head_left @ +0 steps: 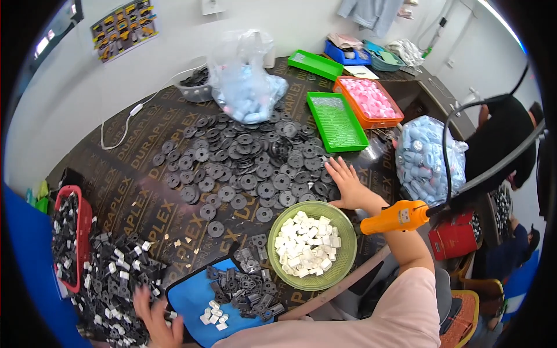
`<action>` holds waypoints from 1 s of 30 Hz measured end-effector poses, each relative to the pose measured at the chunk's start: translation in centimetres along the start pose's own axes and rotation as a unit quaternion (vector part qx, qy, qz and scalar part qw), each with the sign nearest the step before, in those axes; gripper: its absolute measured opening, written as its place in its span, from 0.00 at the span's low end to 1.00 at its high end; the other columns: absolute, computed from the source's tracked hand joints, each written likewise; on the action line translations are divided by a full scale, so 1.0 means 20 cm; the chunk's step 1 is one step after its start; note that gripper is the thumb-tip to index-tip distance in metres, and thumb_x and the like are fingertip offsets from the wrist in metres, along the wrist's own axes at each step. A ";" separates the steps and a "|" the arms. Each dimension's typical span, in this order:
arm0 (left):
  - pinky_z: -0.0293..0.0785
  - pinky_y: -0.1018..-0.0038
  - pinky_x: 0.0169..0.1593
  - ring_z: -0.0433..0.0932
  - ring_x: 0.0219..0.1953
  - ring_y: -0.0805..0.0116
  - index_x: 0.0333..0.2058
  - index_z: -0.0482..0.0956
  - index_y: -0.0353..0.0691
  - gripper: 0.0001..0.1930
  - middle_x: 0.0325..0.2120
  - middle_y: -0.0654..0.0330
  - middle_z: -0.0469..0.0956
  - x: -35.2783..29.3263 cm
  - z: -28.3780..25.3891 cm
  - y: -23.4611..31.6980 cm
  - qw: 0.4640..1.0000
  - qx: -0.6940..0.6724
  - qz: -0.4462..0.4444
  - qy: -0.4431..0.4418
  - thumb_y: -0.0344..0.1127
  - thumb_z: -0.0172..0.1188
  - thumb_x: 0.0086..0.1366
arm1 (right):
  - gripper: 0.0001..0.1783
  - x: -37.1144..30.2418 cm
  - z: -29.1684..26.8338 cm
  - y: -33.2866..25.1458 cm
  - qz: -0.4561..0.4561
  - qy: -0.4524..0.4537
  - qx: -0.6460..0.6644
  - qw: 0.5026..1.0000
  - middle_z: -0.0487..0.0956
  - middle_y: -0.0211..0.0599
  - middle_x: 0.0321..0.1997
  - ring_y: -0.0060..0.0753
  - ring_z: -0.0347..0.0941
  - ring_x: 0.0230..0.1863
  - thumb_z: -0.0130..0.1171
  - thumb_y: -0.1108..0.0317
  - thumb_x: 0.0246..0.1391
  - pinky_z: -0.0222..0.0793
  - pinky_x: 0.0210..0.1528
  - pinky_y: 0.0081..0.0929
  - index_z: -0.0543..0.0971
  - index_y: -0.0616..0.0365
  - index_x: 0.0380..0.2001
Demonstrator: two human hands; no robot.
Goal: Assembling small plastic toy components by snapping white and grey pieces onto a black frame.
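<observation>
My right hand (351,188) reaches forward with its fingers spread, at the right edge of a heap of black discs (249,153) with centre holes. It is just beyond a green round basket (348,264) filled with small white plastic pieces (304,243). My left hand (158,319), slightly blurred, has its fingers apart beside a pile of black parts with white pieces (119,284). Near it lies a blue mat (188,301) bearing black plastic parts (246,290) and several white pieces (214,315). An orange electric screwdriver (397,217) hangs over my right forearm.
A red basket (86,243) of black parts stands at the left. Green trays (339,124), an orange tray (397,120) of pink pieces and bags of light blue parts (426,156) (246,90) sit farther off. A black cable (447,145) hangs at right; people are beyond.
</observation>
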State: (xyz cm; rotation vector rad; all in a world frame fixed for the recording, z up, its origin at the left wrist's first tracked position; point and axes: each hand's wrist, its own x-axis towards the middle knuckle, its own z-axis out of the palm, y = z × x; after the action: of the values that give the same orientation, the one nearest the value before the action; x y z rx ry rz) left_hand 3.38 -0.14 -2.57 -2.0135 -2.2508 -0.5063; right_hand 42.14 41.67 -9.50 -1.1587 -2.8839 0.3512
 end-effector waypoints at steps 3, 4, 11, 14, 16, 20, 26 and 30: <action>0.46 0.51 0.63 0.50 0.63 0.36 0.52 0.62 0.32 0.27 0.60 0.39 0.53 0.48 0.08 -0.06 0.990 -0.139 0.015 0.029 0.37 0.58 0.56 | 0.61 0.05 0.06 -0.03 -0.006 0.072 0.051 0.996 0.41 0.46 0.71 0.53 0.30 0.72 0.69 0.47 0.35 0.30 0.66 0.59 0.44 0.53 0.67; 0.46 0.53 0.63 0.49 0.64 0.38 0.53 0.61 0.31 0.30 0.60 0.41 0.53 0.60 0.17 -0.08 0.988 -0.152 -0.007 0.007 0.37 0.60 0.54 | 0.60 0.07 0.04 -0.07 0.009 0.088 0.062 0.994 0.42 0.46 0.71 0.51 0.31 0.72 0.69 0.49 0.36 0.30 0.66 0.59 0.45 0.53 0.66; 0.36 0.43 0.63 0.31 0.67 0.42 0.65 0.42 0.44 0.64 0.66 0.46 0.35 1.07 0.57 -0.08 0.980 -0.012 -0.057 -0.192 0.66 0.69 0.35 | 0.50 0.26 0.02 -0.13 -0.034 0.249 0.145 0.957 0.50 0.46 0.69 0.53 0.40 0.70 0.66 0.56 0.43 0.35 0.67 0.51 0.50 0.56 0.65; 0.32 0.40 0.62 0.28 0.67 0.42 0.66 0.39 0.50 0.70 0.67 0.47 0.32 1.12 0.61 -0.16 0.971 0.013 -0.051 -0.235 0.72 0.68 0.28 | 0.55 0.14 -0.05 -0.06 -0.121 0.100 0.056 0.986 0.50 0.44 0.69 0.51 0.39 0.71 0.69 0.50 0.36 0.34 0.67 0.55 0.52 0.51 0.65; 0.31 0.39 0.62 0.28 0.67 0.41 0.66 0.39 0.52 0.71 0.67 0.48 0.31 1.15 0.64 -0.15 0.965 0.015 -0.034 -0.261 0.73 0.67 0.25 | 0.56 0.04 -0.01 0.01 -0.102 0.064 0.014 0.993 0.49 0.44 0.69 0.52 0.38 0.71 0.70 0.49 0.34 0.33 0.67 0.54 0.52 0.53 0.65; 0.29 0.38 0.62 0.30 0.67 0.38 0.66 0.43 0.56 0.68 0.66 0.47 0.32 1.23 0.74 -0.04 0.971 -0.008 0.017 -0.237 0.74 0.66 0.26 | 0.60 0.06 0.03 0.00 -0.076 0.050 0.002 0.996 0.46 0.44 0.70 0.52 0.35 0.72 0.71 0.47 0.30 0.29 0.67 0.58 0.52 0.51 0.65; 0.27 0.40 0.62 0.35 0.67 0.38 0.65 0.47 0.58 0.63 0.66 0.47 0.38 1.46 0.88 0.28 0.990 -0.060 0.001 -0.124 0.72 0.67 0.30 | 0.62 0.26 0.03 -0.13 -0.101 0.125 -0.014 0.987 0.48 0.46 0.69 0.54 0.35 0.71 0.71 0.39 0.22 0.21 0.64 0.65 0.57 0.47 0.63; 0.30 0.35 0.60 0.34 0.66 0.36 0.65 0.47 0.58 0.59 0.66 0.50 0.41 1.55 0.95 0.40 0.993 -0.057 -0.050 -0.088 0.63 0.70 0.34 | 0.58 0.46 -0.02 -0.26 -0.111 0.165 -0.038 0.979 0.51 0.42 0.68 0.51 0.37 0.71 0.72 0.46 0.24 0.23 0.64 0.65 0.57 0.47 0.63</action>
State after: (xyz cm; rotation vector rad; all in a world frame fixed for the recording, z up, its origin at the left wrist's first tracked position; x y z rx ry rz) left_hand 10.08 35.71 -10.34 -2.0832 -2.4909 -0.4936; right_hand 31.95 44.39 -8.73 -0.7998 -2.7102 0.0362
